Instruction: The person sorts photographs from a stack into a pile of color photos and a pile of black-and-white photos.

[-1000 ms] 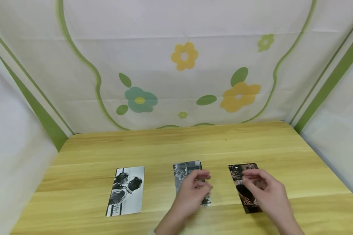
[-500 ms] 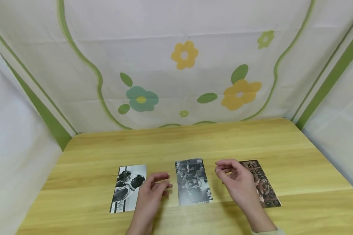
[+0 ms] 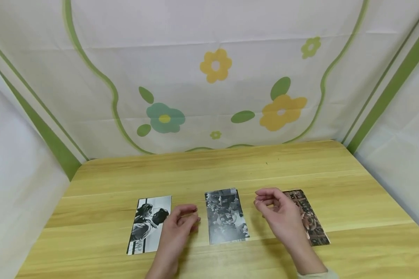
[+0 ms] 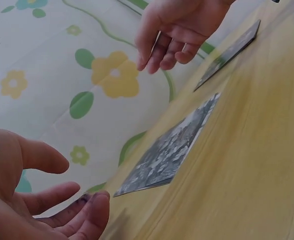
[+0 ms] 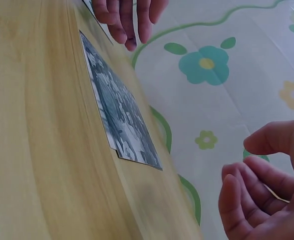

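Three printed photos lie in a row on the wooden table. A black-and-white photo [image 3: 139, 236] of two people lies at the left. In the middle is a grey crowd photo [image 3: 227, 219]; in the right wrist view a second edge shows under this crowd photo [image 5: 119, 110]. A darker, brownish photo [image 3: 314, 224] lies at the right, partly hidden by my right hand. My left hand [image 3: 176, 230] hovers between the left and middle photos, covering a corner of the left one. My right hand [image 3: 283, 217] hovers between the middle and right photos. Both hold nothing, fingers loosely curved.
The yellowish wooden table [image 3: 195, 174] has rounded far corners. A white cloth [image 3: 181, 77] with flowers and green lines stands behind it. White cloth sides [image 3: 401, 155] with green stripes enclose the left and right.
Both hands have moved left: the left one off the middle photo, the right one off most of the right photo. Over the last half second they stay nearly still. The photos lie unmoved.
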Action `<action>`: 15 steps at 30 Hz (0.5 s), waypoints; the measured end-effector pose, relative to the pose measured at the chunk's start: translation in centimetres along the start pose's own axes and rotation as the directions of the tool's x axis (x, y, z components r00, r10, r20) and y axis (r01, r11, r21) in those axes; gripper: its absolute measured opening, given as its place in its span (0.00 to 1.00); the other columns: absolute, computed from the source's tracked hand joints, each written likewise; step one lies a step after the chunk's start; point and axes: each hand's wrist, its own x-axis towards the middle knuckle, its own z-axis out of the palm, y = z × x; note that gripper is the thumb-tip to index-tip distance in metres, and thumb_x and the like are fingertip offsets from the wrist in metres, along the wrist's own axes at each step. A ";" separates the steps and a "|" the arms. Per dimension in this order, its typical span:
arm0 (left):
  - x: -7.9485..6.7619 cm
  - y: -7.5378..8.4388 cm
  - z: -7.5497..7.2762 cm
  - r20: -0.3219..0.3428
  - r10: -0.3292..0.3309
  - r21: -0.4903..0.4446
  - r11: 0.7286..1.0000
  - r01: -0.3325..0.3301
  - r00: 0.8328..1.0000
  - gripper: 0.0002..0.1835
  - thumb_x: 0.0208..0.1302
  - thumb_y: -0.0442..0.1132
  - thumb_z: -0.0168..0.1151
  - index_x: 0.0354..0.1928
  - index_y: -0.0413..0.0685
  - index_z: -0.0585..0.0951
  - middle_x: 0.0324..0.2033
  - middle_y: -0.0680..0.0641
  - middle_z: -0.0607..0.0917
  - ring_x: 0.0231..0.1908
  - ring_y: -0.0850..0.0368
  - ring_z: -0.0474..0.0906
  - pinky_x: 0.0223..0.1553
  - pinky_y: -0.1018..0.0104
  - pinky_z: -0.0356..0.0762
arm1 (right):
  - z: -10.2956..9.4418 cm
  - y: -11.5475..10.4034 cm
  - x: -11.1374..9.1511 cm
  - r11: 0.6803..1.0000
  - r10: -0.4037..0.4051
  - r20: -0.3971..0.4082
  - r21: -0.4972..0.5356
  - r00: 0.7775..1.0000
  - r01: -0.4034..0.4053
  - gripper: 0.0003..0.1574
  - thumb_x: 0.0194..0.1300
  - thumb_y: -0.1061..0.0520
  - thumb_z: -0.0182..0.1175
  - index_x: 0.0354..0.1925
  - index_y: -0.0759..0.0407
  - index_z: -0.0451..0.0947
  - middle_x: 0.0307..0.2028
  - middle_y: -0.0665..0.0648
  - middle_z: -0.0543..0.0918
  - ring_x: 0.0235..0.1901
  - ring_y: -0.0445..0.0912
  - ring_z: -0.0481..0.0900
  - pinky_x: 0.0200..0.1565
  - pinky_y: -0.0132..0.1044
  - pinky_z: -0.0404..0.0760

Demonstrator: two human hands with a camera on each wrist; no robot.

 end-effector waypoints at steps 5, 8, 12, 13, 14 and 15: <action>0.1 -0.9 0.5 0.013 0.004 0.063 0.998 -0.004 1.000 0.24 0.71 0.37 0.68 0.67 0.39 0.79 0.53 0.40 0.89 0.42 0.58 0.85 0.45 0.69 0.85 | 0.6 0.4 -0.1 0.998 0.046 0.091 -0.039 0.995 -0.043 0.26 0.69 0.58 0.72 0.64 0.56 0.81 0.57 0.58 0.87 0.48 0.43 0.84 0.42 0.33 0.87; 0.1 -1.4 1.0 0.011 0.048 0.177 0.983 -0.049 0.999 0.27 0.69 0.40 0.72 0.69 0.44 0.80 0.44 0.43 0.91 0.34 0.59 0.84 0.38 0.70 0.82 | 1.2 0.7 -0.3 0.995 0.071 0.145 -0.074 0.987 -0.061 0.31 0.66 0.59 0.74 0.66 0.56 0.80 0.58 0.57 0.87 0.44 0.44 0.85 0.37 0.34 0.87; 0.0 -2.0 1.7 0.017 0.136 0.316 0.939 -0.135 0.991 0.33 0.64 0.41 0.76 0.71 0.48 0.79 0.36 0.47 0.90 0.25 0.60 0.80 0.29 0.70 0.78 | 2.1 0.9 -0.6 0.987 0.089 0.196 -0.146 0.977 -0.061 0.35 0.62 0.58 0.77 0.67 0.55 0.81 0.46 0.55 0.88 0.35 0.44 0.82 0.29 0.33 0.81; 0.0 -2.1 1.8 0.025 0.154 0.336 0.929 -0.153 0.988 0.35 0.63 0.40 0.76 0.72 0.47 0.78 0.36 0.46 0.89 0.23 0.60 0.80 0.28 0.69 0.78 | 2.3 1.0 -0.7 0.985 0.092 0.201 -0.165 0.975 -0.059 0.36 0.60 0.58 0.78 0.66 0.54 0.82 0.43 0.54 0.87 0.33 0.44 0.81 0.28 0.33 0.79; 0.0 -2.2 1.9 0.032 0.169 0.359 0.918 -0.169 0.985 0.36 0.62 0.39 0.76 0.73 0.47 0.78 0.37 0.46 0.89 0.23 0.61 0.80 0.28 0.69 0.79 | 2.6 1.0 -0.8 0.982 0.091 0.201 -0.180 0.975 -0.054 0.36 0.59 0.58 0.79 0.66 0.53 0.82 0.41 0.53 0.86 0.33 0.44 0.80 0.28 0.33 0.78; -0.1 -2.2 1.9 0.039 0.181 0.381 0.906 -0.182 0.983 0.37 0.61 0.39 0.77 0.74 0.48 0.77 0.38 0.46 0.88 0.23 0.62 0.80 0.28 0.69 0.79 | 2.8 1.0 -0.8 0.980 0.091 0.199 -0.194 0.976 -0.052 0.37 0.58 0.57 0.79 0.65 0.52 0.83 0.39 0.52 0.84 0.33 0.43 0.79 0.29 0.33 0.78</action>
